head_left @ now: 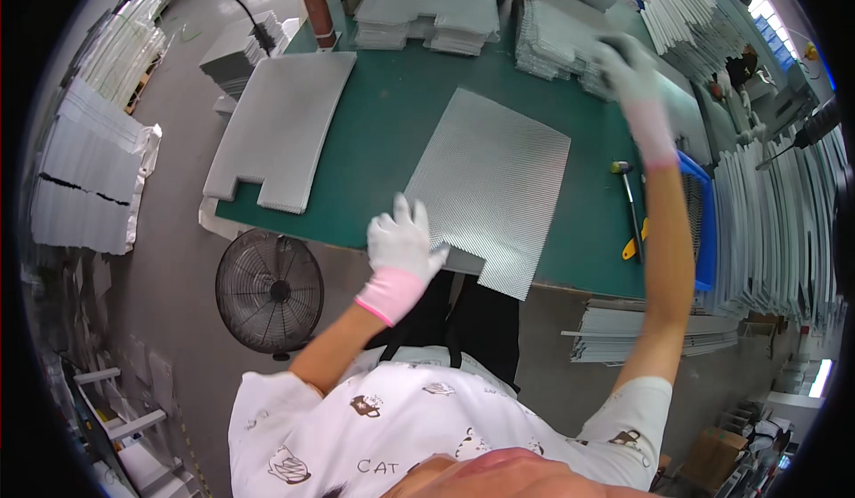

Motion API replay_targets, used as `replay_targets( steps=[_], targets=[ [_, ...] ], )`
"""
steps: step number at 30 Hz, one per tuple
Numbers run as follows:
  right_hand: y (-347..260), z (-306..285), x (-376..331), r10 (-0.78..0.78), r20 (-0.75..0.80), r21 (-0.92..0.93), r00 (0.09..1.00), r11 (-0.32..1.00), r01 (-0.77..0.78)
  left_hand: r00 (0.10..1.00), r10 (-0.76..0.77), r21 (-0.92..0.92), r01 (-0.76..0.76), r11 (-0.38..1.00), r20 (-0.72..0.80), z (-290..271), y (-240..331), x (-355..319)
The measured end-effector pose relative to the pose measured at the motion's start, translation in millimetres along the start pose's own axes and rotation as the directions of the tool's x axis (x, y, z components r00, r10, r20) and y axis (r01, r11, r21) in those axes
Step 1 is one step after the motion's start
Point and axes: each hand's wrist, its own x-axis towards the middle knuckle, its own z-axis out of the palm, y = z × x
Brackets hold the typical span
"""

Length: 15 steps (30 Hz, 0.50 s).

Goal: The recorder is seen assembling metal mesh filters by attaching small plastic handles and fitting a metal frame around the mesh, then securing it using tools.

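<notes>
A grey fine-mesh metal sheet [499, 168] with a notched near edge lies slanted on the green table, its near corner jutting past the front edge. My left hand [398, 241], in a white glove with a pink cuff, rests at the sheet's near left edge beside the notch, fingers stretched and thumb apart. Far to the right, my gloved right hand [631, 75] reaches over a stack of similar mesh sheets [557, 30]. Motion smears its fingers, so whether it holds anything is unclear.
On the green table [365, 155] lie a left stack of notched sheets [280, 128], a back stack [432, 4], a hammer [628, 191], a yellow-handled tool [634, 241] and a blue tray [706, 231]. A black fan [270, 291] stands at the front left. Upright panels [775, 222] line the right.
</notes>
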Motion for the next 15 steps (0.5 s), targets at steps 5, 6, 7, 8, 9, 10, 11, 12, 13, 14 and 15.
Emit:
replay_targets(
  steps=[5,6,7,8,9,10,11,12,13,14,15],
  targets=[
    [59.3,126.9,98.1,-0.016,-0.005,-0.165,1.000,0.986,0.015,0.962,0.202,-0.185,-0.168,0.968,0.184,-18.8,26.9,8.5],
    [63.1,151.0,107.6,0.063,-0.009,-0.259,0.998,0.964,-0.063,0.928,0.232,-0.185,-0.183,0.966,0.292,-19.1,26.3,11.6],
    [61.9,170.1,115.5,0.143,-0.019,-0.348,0.989,0.927,-0.141,0.928,0.238,-0.178,-0.193,0.965,0.287,-12.0,24.7,10.7],
    [49.4,189.8,119.9,0.239,0.018,-0.387,0.971,0.897,-0.213,0.957,0.221,-0.194,-0.184,0.963,0.188,-1.7,19.0,6.5],
    [36.6,202.1,119.3,0.337,0.049,-0.436,0.940,0.854,-0.283,0.974,0.208,-0.218,-0.185,0.958,0.086,5.2,13.7,7.4],
    [26.5,207.8,119.7,0.387,0.143,-0.477,0.911,0.833,-0.279,0.972,0.186,-0.246,-0.146,0.958,0.146,10.5,9.9,12.7],
    [25.2,212.4,124.7,0.407,0.114,-0.525,0.907,0.799,-0.292,0.970,0.196,-0.242,-0.158,0.957,0.142,13.7,9.4,17.7],
    [25.4,215.2,128.8,0.425,0.084,-0.572,0.901,0.761,-0.306,0.977,0.195,-0.242,-0.170,0.955,0.084,18.4,9.7,22.1],
    [27.2,215.8,131.7,0.453,0.034,-0.545,0.891,0.755,-0.363,0.981,0.193,-0.244,-0.181,0.953,0.025,21.1,9.9,26.2],
    [24.9,215.6,134.1,0.456,0.036,-0.542,0.890,0.757,-0.366,0.981,0.194,-0.240,-0.182,0.954,0.029,19.9,9.4,29.6],
    [22.9,213.4,137.6,0.505,0.052,-0.528,0.862,0.746,-0.406,0.977,0.197,-0.278,-0.166,0.946,0.085,17.4,9.3,33.5]
  ],
)
